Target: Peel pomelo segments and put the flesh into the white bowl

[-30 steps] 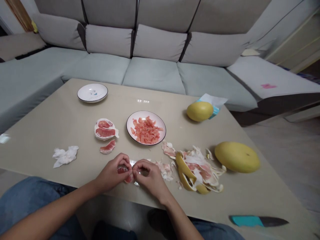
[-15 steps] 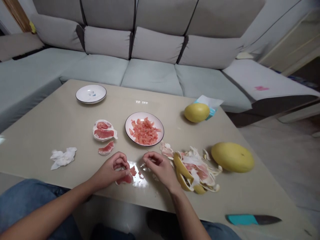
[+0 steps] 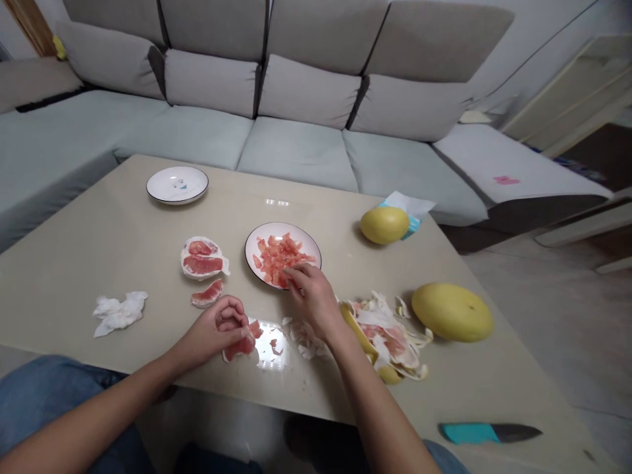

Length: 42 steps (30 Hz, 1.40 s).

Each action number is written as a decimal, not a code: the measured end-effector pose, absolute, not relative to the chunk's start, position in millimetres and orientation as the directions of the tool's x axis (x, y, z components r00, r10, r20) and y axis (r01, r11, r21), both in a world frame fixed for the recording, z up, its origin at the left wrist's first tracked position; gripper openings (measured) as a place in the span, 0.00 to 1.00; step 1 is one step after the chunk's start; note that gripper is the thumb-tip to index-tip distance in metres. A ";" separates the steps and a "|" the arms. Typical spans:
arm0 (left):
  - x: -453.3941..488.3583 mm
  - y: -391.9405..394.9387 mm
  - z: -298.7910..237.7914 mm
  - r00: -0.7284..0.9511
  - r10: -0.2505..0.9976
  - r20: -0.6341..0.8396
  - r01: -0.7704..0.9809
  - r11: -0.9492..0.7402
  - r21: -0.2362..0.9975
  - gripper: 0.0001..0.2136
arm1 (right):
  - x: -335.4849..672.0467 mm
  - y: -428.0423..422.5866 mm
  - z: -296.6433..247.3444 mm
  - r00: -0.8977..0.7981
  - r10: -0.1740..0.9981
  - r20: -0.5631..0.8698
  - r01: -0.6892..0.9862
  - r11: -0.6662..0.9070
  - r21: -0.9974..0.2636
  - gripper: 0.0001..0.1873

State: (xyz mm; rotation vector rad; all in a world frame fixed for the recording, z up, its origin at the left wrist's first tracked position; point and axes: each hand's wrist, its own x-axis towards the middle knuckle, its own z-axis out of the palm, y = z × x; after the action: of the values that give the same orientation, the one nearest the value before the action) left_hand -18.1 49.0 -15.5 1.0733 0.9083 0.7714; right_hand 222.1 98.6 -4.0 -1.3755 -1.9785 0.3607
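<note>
My left hand [image 3: 224, 329] is closed, thumb against fingers, on a red pomelo segment [image 3: 240, 347] low above the table's near side. Over the near rim of a white plate [image 3: 251, 245], my right hand [image 3: 311, 289] has its fingertips pinched together; whatever is between them is hidden. Red pomelo pulp pieces [image 3: 276, 253] lie heaped on that plate. Left of it sit a partly peeled pomelo chunk [image 3: 202, 258] and a loose segment [image 3: 207, 294]. Small scraps of membrane [image 3: 303, 339] are scattered below my right hand.
Pomelo peels [image 3: 390, 336] are piled right of my right arm. Two whole yellow pomelos [image 3: 451, 313] stand further right, one by a tissue pack [image 3: 412, 207]. A knife with a teal handle [image 3: 469, 432] lies near the edge. Crumpled tissue [image 3: 120, 313] and another plate [image 3: 165, 191] are left.
My right hand has moved forward from above the membrane scraps to the pulp plate. My left hand stays at the segment. The view has shifted slightly.
</note>
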 end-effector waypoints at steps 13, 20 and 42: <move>-18.2 50.2 -12.1 0.355 0.884 -0.304 -0.209 0.392 0.896 0.13 | 228.9 67.8 6.9 -0.153 0.924 0.352 0.663 0.360 -0.657 0.11; -19.0 51.6 -6.0 0.406 0.797 -0.447 -0.359 0.589 0.724 0.14 | 212.6 26.4 0.3 -0.482 0.876 -0.024 0.704 0.371 -0.605 0.10; -19.3 50.5 -10.3 0.429 0.793 -0.432 -0.348 0.586 0.732 0.12 | 231.4 92.9 7.2 -0.096 0.935 0.342 0.668 0.315 -0.674 0.07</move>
State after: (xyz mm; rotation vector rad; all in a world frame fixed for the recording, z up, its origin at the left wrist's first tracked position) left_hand -19.3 50.5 -10.3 0.6030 0.8517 0.7684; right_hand 231.4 92.9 7.2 -1.4266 -1.8393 0.4540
